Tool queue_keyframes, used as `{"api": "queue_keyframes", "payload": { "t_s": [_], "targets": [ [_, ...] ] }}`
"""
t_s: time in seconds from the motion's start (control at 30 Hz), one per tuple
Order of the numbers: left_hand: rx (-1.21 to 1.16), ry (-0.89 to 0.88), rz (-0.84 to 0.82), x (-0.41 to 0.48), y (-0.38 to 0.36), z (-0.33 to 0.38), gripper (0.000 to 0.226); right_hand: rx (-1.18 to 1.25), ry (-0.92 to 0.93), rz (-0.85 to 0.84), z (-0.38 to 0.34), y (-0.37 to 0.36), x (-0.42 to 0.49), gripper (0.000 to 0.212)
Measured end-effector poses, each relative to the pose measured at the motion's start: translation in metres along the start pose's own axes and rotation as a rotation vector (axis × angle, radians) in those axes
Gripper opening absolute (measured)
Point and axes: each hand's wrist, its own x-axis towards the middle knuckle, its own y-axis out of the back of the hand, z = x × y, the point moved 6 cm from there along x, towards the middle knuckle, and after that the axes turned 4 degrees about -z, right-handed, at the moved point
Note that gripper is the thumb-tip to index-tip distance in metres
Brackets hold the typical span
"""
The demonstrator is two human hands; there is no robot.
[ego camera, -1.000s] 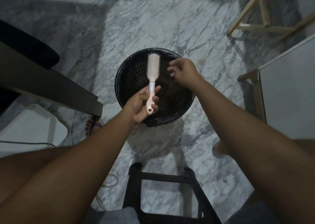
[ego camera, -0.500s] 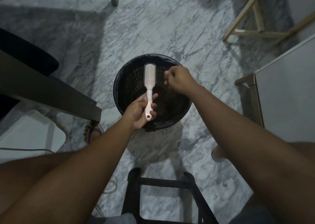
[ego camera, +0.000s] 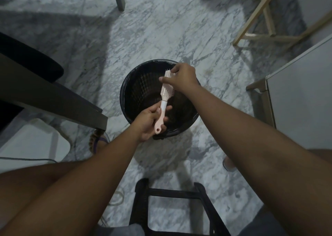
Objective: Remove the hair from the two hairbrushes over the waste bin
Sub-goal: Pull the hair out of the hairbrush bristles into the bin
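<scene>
A pink and white hairbrush (ego camera: 165, 99) is held over the round black waste bin (ego camera: 138, 84) on the marble floor. My left hand (ego camera: 150, 121) grips the brush by its pink handle, head pointing away from me and tilted slightly right. My right hand (ego camera: 181, 77) lies over the upper part of the brush head, fingers pinched down on the bristles. Whether hair is between those fingers cannot be made out. Only one brush is in view.
A dark table edge and leg (ego camera: 75, 108) run along the left, with a white stool (ego camera: 32, 144) beneath. A black stool frame (ego camera: 176, 199) stands between my knees. A grey cabinet (ego camera: 301, 95) is at the right, a wooden frame (ego camera: 265, 31) behind it.
My right hand has moved from beside the brush onto its head. The brush has tilted a little to the right. The camera has shifted, so the bin sits lower in view.
</scene>
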Motion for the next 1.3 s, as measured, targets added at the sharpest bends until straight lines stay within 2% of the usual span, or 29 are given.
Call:
{"api": "queue_keyframes", "payload": {
  "t_s": [0.1,0.2,0.27,0.37,0.4,0.47,0.5,0.6,0.63,0.67,0.73,0.8,0.93,1.03,1.17,1.3],
  "targets": [
    [-0.069,0.008,-0.029,-0.001,-0.004,0.0,0.04,0.067,-0.025,0.033,-0.001,0.007,0.004,0.028],
    [-0.125,0.011,-0.051,-0.002,-0.006,-0.002,0.038,0.052,-0.021,0.048,-0.003,0.013,0.005,0.017],
    [-0.166,0.003,-0.054,-0.003,-0.005,-0.001,0.035,0.188,-0.063,0.053,0.0,0.015,0.005,0.017],
    [-0.207,-0.004,-0.055,-0.006,-0.001,0.002,0.034,0.602,-0.254,0.009,0.006,0.009,-0.004,0.023],
    [-0.208,-0.006,-0.053,-0.007,0.0,0.003,0.034,0.659,-0.296,-0.021,0.008,0.005,-0.009,0.024],
    [-0.2,-0.007,-0.043,-0.008,0.001,0.004,0.033,0.624,-0.299,-0.088,0.011,-0.005,-0.015,0.025],
    [-0.187,-0.006,-0.036,-0.008,0.002,0.004,0.033,0.56,-0.261,-0.113,0.012,-0.009,-0.018,0.031],
    [-0.093,0.007,-0.032,-0.007,0.003,0.001,0.037,0.398,-0.184,-0.199,0.011,-0.017,-0.02,0.086],
    [-0.05,0.016,-0.033,-0.006,0.003,-0.001,0.038,0.293,-0.142,-0.203,0.006,-0.016,-0.02,0.095],
    [-0.009,0.023,-0.033,-0.006,0.003,-0.003,0.039,0.168,-0.1,-0.177,0.003,-0.014,-0.017,0.095],
    [0.026,0.028,-0.04,-0.005,0.002,-0.007,0.04,-0.019,-0.055,-0.056,-0.002,-0.005,-0.008,0.068],
    [-0.003,0.031,-0.056,-0.005,0.001,-0.009,0.04,-0.047,-0.077,0.013,-0.002,-0.001,0.0,0.04],
    [-0.043,0.04,-0.059,-0.003,0.006,-0.011,0.04,-0.043,-0.12,-0.059,0.002,-0.003,0.007,0.043],
    [-0.09,0.045,-0.043,-0.003,0.01,-0.014,0.038,0.128,-0.17,-0.095,0.007,-0.005,0.005,0.045],
    [-0.228,0.008,-0.015,-0.001,0.012,-0.013,0.037,0.648,-0.292,-0.175,0.016,-0.024,-0.009,0.023],
    [-0.269,-0.007,0.001,0.004,0.014,-0.012,0.041,0.674,-0.234,-0.177,0.024,-0.029,-0.021,0.008]
  ]
}}
